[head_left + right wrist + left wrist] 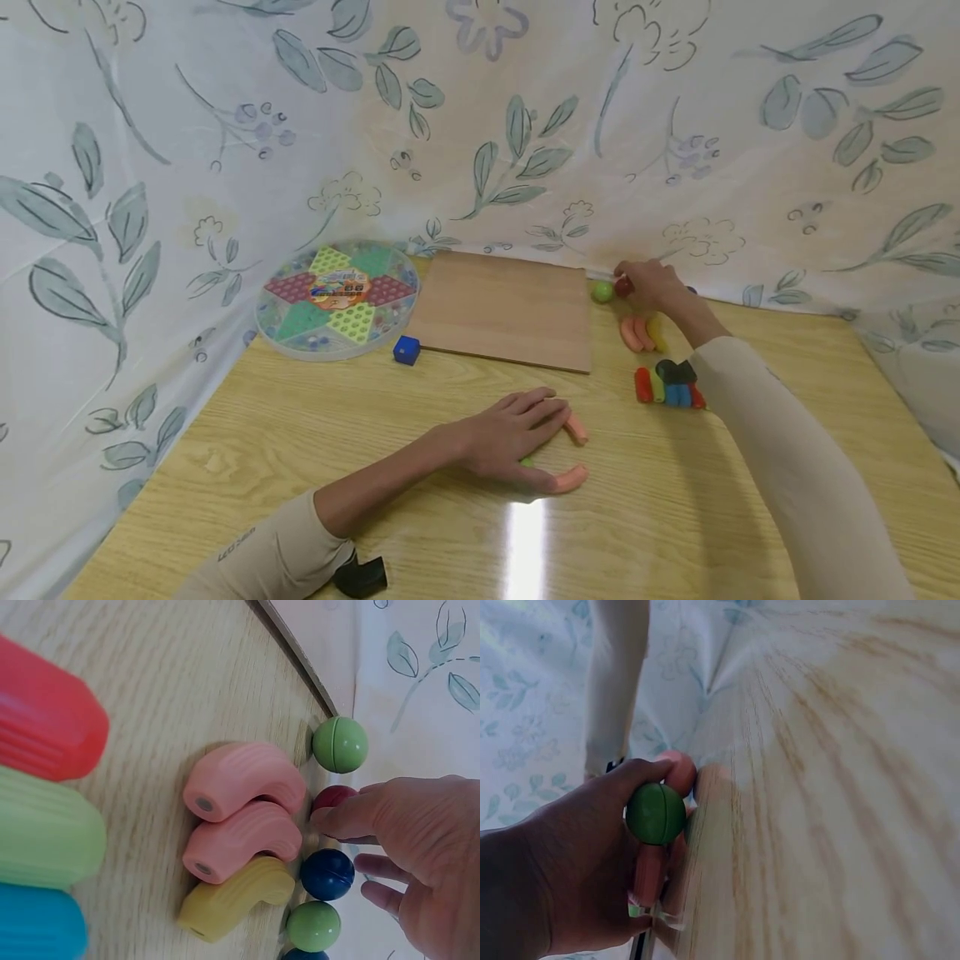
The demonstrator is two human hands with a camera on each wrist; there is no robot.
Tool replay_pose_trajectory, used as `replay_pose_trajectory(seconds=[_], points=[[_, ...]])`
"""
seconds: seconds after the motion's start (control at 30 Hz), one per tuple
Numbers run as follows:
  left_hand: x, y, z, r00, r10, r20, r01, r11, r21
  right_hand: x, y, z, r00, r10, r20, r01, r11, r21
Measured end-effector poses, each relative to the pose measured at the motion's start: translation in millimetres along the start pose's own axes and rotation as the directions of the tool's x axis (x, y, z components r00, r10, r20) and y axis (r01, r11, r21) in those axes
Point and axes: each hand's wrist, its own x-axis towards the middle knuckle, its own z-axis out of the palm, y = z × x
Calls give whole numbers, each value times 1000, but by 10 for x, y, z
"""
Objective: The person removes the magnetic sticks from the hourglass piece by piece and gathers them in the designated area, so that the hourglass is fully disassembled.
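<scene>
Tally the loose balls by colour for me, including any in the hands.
green balls: 3, two on the table, plus a green ball gripped in the left hand
red ball: 1, pinched by the right hand
blue balls: 2, one cut off at the picture's edge
Total: 6

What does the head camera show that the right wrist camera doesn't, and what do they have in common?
Only the head view shows the left hand resting on the table over pink pieces, the wooden board, the blue cube and the round game tray. Only the right wrist view shows a row of balls at the table's edge, including a dark blue ball. Both show the right hand pinching a red ball, a green ball beside it, and curved pink and yellow pieces.
</scene>
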Motion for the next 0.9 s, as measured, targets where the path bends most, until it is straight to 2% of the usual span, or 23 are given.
replay_pose_trajectory(seconds=[0.3, 0.6, 0.9], points=[[-14, -2, -5, 1000, -5, -1, 5, 1000, 4, -72, -80, 4, 999, -41, -14, 41, 998, -51], [14, 4, 3, 1000, 6, -3, -6, 1000, 15, -162, -45, -31, 998, -49, -38, 47, 998, -38], [18, -4, -4, 1000, 0, 8, 0, 1000, 7, -470, -279, -83, 995, -71, -75, 68, 997, -45]])
